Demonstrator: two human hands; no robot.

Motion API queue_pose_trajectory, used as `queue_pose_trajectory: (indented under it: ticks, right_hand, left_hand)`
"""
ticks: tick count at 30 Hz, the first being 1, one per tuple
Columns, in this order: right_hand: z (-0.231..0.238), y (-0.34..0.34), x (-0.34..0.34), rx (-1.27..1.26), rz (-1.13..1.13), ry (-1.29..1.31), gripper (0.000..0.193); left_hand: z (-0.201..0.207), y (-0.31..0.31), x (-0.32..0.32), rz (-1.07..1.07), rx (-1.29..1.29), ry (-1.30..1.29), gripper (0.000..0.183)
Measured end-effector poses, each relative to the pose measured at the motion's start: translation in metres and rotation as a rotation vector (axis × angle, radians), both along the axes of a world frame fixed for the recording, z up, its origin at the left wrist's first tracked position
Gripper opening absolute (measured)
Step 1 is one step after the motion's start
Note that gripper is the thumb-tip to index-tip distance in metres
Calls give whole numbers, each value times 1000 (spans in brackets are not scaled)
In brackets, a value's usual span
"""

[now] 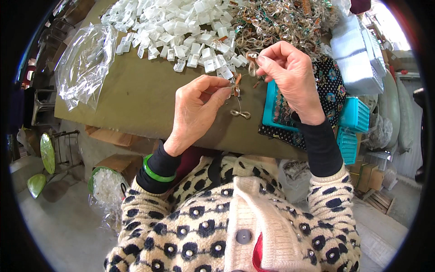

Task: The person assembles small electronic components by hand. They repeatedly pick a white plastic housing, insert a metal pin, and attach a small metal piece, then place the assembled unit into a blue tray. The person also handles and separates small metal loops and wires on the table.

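Note:
My left hand [197, 106] pinches a small copper-coloured metal part with a bundled wire lead [240, 114] hanging under it. Just right of it, a second small part with a looped wire [252, 68] is between the thumb and forefinger of my right hand [292, 81]. Both hands are raised over the olive table [136, 97], their fingertips a short way apart. Beyond them lie a heap of white translucent plastic cases [181, 29] and a tangled pile of similar wired parts [276, 25]. Partly under my right forearm sits a teal tray [268, 106] of small round pieces.
A crumpled clear bag [86, 63] lies at the table's left. Stacked pale plastic trays [358, 54], a dark patterned cloth [328, 86] and teal baskets [355, 114] are on the right. Below the table's left edge stand a carton [120, 162] and a bag of white bits [108, 188].

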State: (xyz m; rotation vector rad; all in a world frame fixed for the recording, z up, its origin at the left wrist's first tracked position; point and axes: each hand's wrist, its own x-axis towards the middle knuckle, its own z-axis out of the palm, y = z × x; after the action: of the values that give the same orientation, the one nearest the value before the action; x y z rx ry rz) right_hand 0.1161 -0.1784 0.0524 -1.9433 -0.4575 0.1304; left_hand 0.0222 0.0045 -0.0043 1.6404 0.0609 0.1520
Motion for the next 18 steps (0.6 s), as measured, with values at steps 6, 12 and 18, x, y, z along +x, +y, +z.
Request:
queue_pose_trajectory:
  ticks: [6,12,18]
  right_hand:
    - [9,-2,-20,377,99,419,9]
    - [1,2,-43,344,95,341,9]
    - [-12,9,-58,339,2,113,13]
  left_hand:
    - [18,-5,4,-16,-461,38,29]
    - [30,-11,7,-74,-210,-146,20]
    - [31,-15,0,-77,-429,69,11]
